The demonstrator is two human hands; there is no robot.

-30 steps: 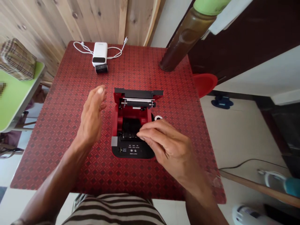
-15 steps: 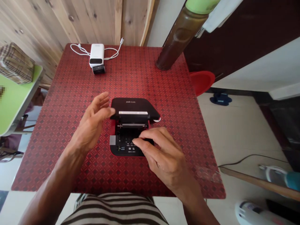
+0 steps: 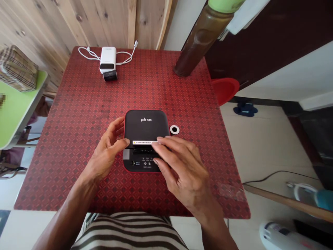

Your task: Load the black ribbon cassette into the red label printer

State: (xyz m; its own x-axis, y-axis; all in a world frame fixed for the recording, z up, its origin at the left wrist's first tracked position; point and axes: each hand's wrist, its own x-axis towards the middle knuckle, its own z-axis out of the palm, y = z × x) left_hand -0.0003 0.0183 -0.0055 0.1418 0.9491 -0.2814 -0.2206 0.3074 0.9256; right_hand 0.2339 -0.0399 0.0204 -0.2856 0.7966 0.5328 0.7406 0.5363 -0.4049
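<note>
A black receipt printer (image 3: pixel 146 128) with red sides lies on the table. Its lid is down at the back, but a dark slot still shows between the lid's front edge and the button panel. My left hand (image 3: pixel 109 149) grips the printer's left side, thumb on the lid's front corner and fingers curled along the side. From the right, my right hand (image 3: pixel 182 163) reaches over the panel. Its fingertips touch the lid's front edge at the white warning strip, while the thumb sits lower, apart from them. Right of the lid stands a small white paper roll (image 3: pixel 174 130) with a dark core.
A white power bank (image 3: pixel 108 57) with a white cable lies at the back left of the red patterned table (image 3: pixel 78 114). A tall brown bottle (image 3: pixel 197 41) with a green lid stands at the back right. Beyond the right edge is a red stool (image 3: pixel 226 90).
The printer's lid has swung down from raised to almost closed, covering the inside. Both hands moved with it: the left onto the printer's side, the right onto the lid's edge. The paper roll came into view.
</note>
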